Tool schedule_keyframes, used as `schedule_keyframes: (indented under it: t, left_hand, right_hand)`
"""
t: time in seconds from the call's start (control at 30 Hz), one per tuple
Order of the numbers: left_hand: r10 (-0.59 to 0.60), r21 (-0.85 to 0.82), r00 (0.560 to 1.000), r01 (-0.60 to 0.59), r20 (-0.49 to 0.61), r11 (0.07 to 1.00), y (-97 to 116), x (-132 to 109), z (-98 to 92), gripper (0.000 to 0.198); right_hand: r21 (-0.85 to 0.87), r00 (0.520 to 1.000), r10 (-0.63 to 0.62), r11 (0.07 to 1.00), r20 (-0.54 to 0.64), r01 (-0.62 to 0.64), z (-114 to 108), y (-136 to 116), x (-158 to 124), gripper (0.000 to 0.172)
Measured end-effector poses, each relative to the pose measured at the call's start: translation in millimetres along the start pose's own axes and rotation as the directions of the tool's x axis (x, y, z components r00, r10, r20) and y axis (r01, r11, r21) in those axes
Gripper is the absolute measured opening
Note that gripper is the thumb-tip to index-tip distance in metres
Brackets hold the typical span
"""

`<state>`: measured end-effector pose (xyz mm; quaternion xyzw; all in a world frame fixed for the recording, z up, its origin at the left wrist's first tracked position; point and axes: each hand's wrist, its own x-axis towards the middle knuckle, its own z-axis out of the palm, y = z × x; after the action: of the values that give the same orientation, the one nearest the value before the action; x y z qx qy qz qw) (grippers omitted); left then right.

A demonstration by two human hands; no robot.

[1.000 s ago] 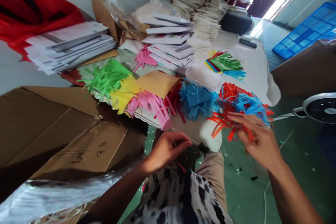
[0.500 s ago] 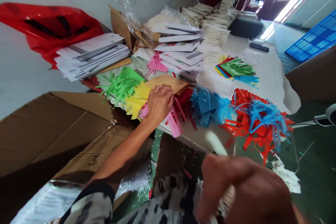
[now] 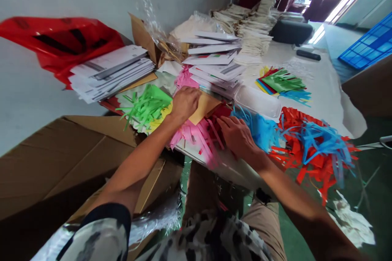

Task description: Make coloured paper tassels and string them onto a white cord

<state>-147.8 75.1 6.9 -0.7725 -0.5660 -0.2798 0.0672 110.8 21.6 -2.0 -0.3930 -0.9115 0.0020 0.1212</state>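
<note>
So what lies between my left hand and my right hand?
Head view: a tan kraft paper sheet and fringed pink paper strips separate your left hand and right hand.

The left hand [image 3: 185, 104] is resting on a paper envelope [image 3: 206, 107], and the right hand [image 3: 235, 136] is resting on cut paper strips [image 3: 196, 138] just beside it. A plastic tray [image 3: 257, 102] is sitting on the tabletop [image 3: 318, 85] behind the hands. Stacks of envelopes [image 3: 214, 71] are sitting farther back, and a cardboard box [image 3: 82, 159] is standing on the left.
</note>
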Motion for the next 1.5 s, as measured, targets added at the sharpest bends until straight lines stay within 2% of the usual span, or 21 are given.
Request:
schedule_keyframes:
  t: [0.1,0.2,0.3,0.37,0.47,0.6,0.67,0.77,0.9,0.97,1.03,1.13,1.2,1.4,1.5]
  left_hand:
    - [0.080,-0.134,0.994,-0.090,-0.077,0.987,23,-15,-6.8,0.023]
    - [0.278,-0.274,0.960,-0.255,0.047,0.927,50,-36,-1.3,0.017]
    - [0.361,-0.228,0.920,-0.324,0.149,0.918,65,-53,9.2,0.013]
    - [0.321,-0.212,0.936,-0.288,0.145,0.934,66,-59,12.2,0.017]
    - [0.254,-0.205,0.957,-0.223,0.139,0.953,59,-60,9.1,0.022]
    - [0.192,-0.118,0.962,-0.172,0.192,0.978,46,-58,3.2,0.027]
    - [0.156,-0.098,0.966,-0.138,0.208,0.986,39,-56,3.0,0.031]
    - [0.049,-0.125,0.981,-0.026,0.186,0.992,30,-54,3.6,0.030]
    - [-0.125,-0.311,0.988,0.148,0.095,0.939,28,-48,-3.2,0.035]
    - [-0.120,-0.437,0.992,0.120,0.028,0.891,35,-44,-11.1,0.042]
    - [-0.030,-0.516,0.999,0.013,-0.024,0.856,46,-40,-19.2,0.043]
    - [0.089,-0.582,0.995,-0.103,-0.053,0.807,65,-39,-24.7,0.021]
    - [0.081,-0.623,0.995,-0.105,-0.066,0.775,76,-42,-23.2,0.009]
    - [0.055,-0.613,0.994,-0.101,-0.093,0.783,91,-56,-15.4,0.022]
    - [0.074,-0.615,0.990,-0.134,-0.122,0.777,93,-60,-13.2,0.022]
  right_hand:
    - [-0.132,0.990,0.098,0.988,0.102,-0.084,-3,5,-9,0.034]
    - [-0.193,0.975,0.190,0.967,0.116,-0.166,-7,12,-21,0.032]
    - [-0.182,0.966,0.255,0.952,0.035,-0.245,-7,18,-14,0.035]
    - [-0.138,0.956,0.294,0.946,-0.017,-0.294,-4,20,3,0.038]
    - [-0.062,0.932,0.363,0.930,-0.005,-0.363,2,25,32,0.037]
    - [0.005,0.926,0.376,0.926,0.019,-0.376,7,34,50,0.024]
    - [0.027,0.930,0.367,0.930,-0.003,-0.367,4,36,48,0.020]
    - [0.049,0.936,0.346,0.938,-0.060,-0.344,-6,33,37,0.022]
    - [0.118,0.939,0.210,0.976,-0.273,-0.184,-20,21,11,0.028]
    - [0.172,0.930,0.151,0.980,-0.335,-0.097,-21,17,-2,0.029]
    - [0.239,0.919,0.152,0.969,-0.363,-0.065,-20,16,-12,0.028]
    - [0.332,0.904,0.207,0.940,-0.375,-0.077,-18,18,-20,0.025]
    - [0.367,0.908,0.217,0.927,-0.358,-0.077,-19,18,-25,0.022]
    - [0.384,0.924,0.207,0.921,-0.322,-0.072,-26,8,-41,0.014]
    - [0.404,0.941,0.215,0.910,-0.260,-0.096,-26,17,-43,0.012]
